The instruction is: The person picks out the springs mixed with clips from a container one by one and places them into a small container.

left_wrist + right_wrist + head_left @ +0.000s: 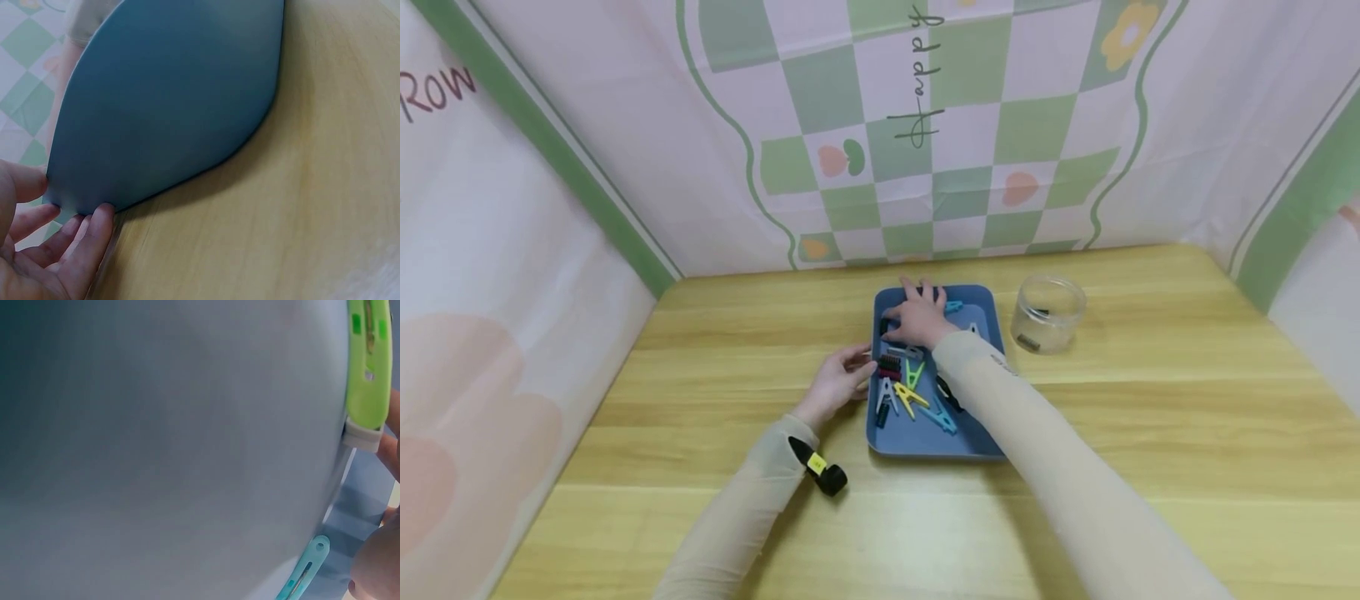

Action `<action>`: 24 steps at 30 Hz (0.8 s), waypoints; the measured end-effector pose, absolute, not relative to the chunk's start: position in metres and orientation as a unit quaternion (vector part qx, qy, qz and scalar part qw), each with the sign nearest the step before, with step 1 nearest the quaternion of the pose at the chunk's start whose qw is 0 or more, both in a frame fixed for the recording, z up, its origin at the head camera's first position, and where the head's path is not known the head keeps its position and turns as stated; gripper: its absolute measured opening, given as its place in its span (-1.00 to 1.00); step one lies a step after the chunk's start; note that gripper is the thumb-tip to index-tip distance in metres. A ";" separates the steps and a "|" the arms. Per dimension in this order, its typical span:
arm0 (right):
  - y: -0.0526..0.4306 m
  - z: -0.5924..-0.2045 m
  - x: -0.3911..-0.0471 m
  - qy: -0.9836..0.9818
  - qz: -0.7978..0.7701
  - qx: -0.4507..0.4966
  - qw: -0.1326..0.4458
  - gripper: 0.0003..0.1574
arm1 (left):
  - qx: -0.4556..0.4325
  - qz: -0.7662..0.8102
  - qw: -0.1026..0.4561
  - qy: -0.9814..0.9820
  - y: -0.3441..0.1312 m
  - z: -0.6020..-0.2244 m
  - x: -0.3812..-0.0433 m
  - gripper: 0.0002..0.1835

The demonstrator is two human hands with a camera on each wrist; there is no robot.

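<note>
Smooth matt plastic tray, glossy jar, prob. clear plastic, smooth wood-grain tbl

A blue, round-cornered tray is sitting on the table over there, and inside it a yellow clip is lying between a green clip and a light-blue clip.

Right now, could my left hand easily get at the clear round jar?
Probably not easily: your left hand is at the left side of the blue tray, and both the tray and your right forearm lie between it and the clear round jar.
</note>
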State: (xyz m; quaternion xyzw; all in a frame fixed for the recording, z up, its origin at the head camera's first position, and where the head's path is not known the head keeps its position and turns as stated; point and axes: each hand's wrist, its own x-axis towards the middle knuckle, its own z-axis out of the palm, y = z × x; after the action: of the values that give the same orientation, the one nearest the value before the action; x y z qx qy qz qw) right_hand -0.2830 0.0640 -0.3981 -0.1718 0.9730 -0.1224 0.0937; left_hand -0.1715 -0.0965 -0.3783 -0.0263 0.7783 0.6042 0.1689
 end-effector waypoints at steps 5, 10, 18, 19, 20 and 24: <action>0.064 -0.399 -0.283 0.972 -0.129 -0.173 0.089 -0.45 | -0.025 0.601 0.168 0.781 -0.096 -0.382 -0.174 -0.49; 0.065 -0.398 -0.283 0.972 -0.137 -0.171 0.087 -0.47 | -0.026 0.608 0.165 0.776 -0.100 -0.402 -0.184 -0.49; 0.064 -0.397 -0.282 0.971 -0.148 -0.169 0.082 -0.51 | -0.026 0.607 0.159 0.778 -0.101 -0.415 -0.191 -0.50; 0.064 -0.397 -0.282 0.971 -0.150 -0.168 0.082 -0.51 | -0.028 0.608 0.159 0.778 -0.101 -0.415 -0.190 -0.51; 0.064 -0.397 -0.282 0.971 -0.152 -0.168 0.081 -0.52 | -0.028 0.608 0.158 0.778 -0.101 -0.415 -0.190 -0.51; 0.063 -0.398 -0.282 0.970 -0.159 -0.168 0.078 -0.54 | -0.034 0.612 0.158 0.774 -0.101 -0.414 -0.188 -0.51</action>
State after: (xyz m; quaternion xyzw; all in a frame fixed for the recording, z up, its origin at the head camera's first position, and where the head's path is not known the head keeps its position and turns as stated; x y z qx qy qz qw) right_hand -0.2819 0.0631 -0.3983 -0.1681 0.9697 -0.1593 0.0779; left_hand -0.1885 -0.1006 -0.4145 -0.0341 0.7741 0.6122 0.1575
